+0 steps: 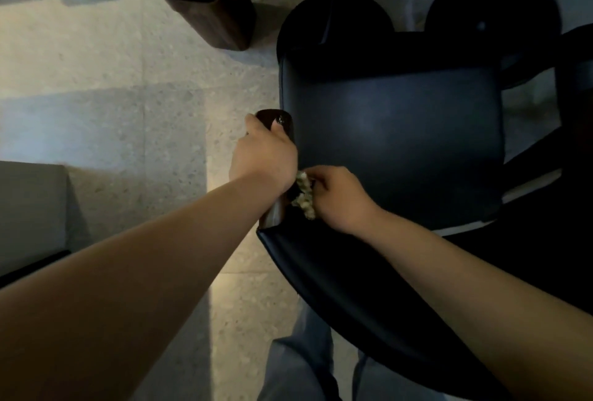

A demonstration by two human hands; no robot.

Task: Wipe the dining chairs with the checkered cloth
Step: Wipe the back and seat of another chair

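Observation:
A dark blue padded dining chair (401, 143) stands below me, its backrest (337, 288) nearest to me. My left hand (264, 153) grips the chair's dark wooden left armrest (279, 118) from above. My right hand (337, 198) holds the bunched checkered cloth (304, 195) against the inner side of that armrest, where seat and backrest meet. Most of the cloth is hidden inside my fist.
A dark wooden table leg (208, 9) and table edge lie ahead at the top. Round black bases (494, 9) of other furniture stand beyond the chair. Pale speckled floor tiles (128, 111) stretch to the left, and a grey block (32, 214) sits at the left edge.

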